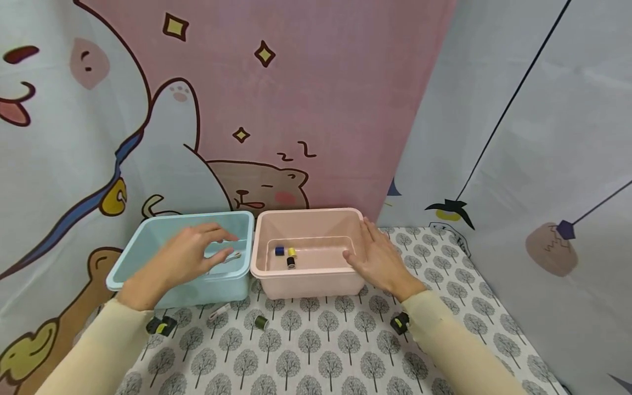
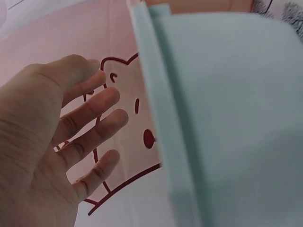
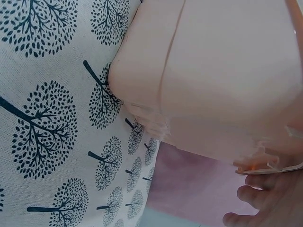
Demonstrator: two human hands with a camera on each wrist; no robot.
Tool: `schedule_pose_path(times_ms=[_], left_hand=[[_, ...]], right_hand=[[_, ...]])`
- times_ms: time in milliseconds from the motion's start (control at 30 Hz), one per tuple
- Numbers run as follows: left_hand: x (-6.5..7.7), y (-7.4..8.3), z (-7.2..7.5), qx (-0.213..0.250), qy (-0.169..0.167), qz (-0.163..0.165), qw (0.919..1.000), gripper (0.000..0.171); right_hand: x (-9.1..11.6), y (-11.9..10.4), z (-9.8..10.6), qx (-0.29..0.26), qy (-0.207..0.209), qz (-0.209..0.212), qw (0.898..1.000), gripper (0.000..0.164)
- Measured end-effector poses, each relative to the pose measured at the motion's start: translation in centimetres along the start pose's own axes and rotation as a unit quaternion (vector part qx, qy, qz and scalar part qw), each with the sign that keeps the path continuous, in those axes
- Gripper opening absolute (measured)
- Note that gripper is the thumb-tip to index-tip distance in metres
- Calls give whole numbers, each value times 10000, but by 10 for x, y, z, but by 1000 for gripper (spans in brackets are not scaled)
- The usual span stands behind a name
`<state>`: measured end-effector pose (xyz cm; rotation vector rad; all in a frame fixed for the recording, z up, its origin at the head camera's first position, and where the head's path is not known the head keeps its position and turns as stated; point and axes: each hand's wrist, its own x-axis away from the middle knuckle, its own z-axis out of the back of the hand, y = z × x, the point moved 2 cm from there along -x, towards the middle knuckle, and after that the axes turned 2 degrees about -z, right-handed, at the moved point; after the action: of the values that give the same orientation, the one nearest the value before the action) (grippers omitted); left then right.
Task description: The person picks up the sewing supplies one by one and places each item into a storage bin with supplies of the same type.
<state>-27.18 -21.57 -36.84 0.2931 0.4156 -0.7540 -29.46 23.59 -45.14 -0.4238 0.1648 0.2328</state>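
My left hand (image 1: 190, 249) is over the light blue bin (image 1: 180, 219), fingers spread and holding nothing; the left wrist view shows them apart, beside the bin's wall (image 2: 236, 94). Below its fingertips a small pale item (image 1: 233, 257) lies in the bin. My right hand (image 1: 377, 258) is at the right side of the pink bin (image 1: 311, 282), fingers extended along the rim and thumb reaching over it. In the right wrist view its fingers (image 3: 258, 196) appear beside the rim. Inside the pink bin are a blue thread spool (image 1: 279, 251), a yellow spool (image 1: 292, 252) and a black spool (image 1: 291, 263).
The two bins stand side by side against a cartoon-printed curtain (image 1: 321, 109). In front of them, a dark green thread spool (image 1: 261, 322) and a small whitish item (image 1: 219, 311) lie on the tree-patterned cloth (image 1: 308, 351). Another pale curtain (image 1: 518, 137) borders the right side.
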Motion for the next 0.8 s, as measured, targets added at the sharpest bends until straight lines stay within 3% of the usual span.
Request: schedule_pose_path(times_ms=[100, 300, 533, 800], left_hand=[[7, 6, -6, -19, 253, -314, 9992, 24], [18, 19, -12, -174, 280, -322, 9989, 27], [31, 33, -19, -98, 725, -797, 9941, 32], [51, 44, -29, 35, 755, -807, 9939, 35]], right_hand=[[0, -2, -1, 27, -4, 21, 10000, 108], [0, -2, -1, 82, -4, 69, 9999, 108], [1, -1, -2, 18, -29, 54, 10000, 109], [-1, -1, -1, 81, -64, 44, 9999, 109]])
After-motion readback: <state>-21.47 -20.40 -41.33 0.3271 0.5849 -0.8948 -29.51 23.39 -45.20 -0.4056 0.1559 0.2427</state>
